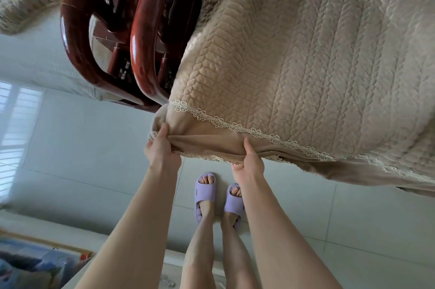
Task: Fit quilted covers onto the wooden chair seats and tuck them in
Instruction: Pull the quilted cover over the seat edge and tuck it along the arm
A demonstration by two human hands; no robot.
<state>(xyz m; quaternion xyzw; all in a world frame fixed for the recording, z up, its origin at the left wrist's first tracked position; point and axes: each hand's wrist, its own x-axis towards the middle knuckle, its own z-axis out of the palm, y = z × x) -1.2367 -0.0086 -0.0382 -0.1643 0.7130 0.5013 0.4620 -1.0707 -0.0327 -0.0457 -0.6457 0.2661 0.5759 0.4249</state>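
Both hands grip the quilted cover (294, 65) by its plain hem below the lace trim (235, 127) — left hand (160, 147) bunching fabric at the seat's front corner, right hand (250, 159) pinching further along the front edge. The cover lies spread over the seat beside the carved wooden armrest (146, 37) — probably held taut for tucking under.
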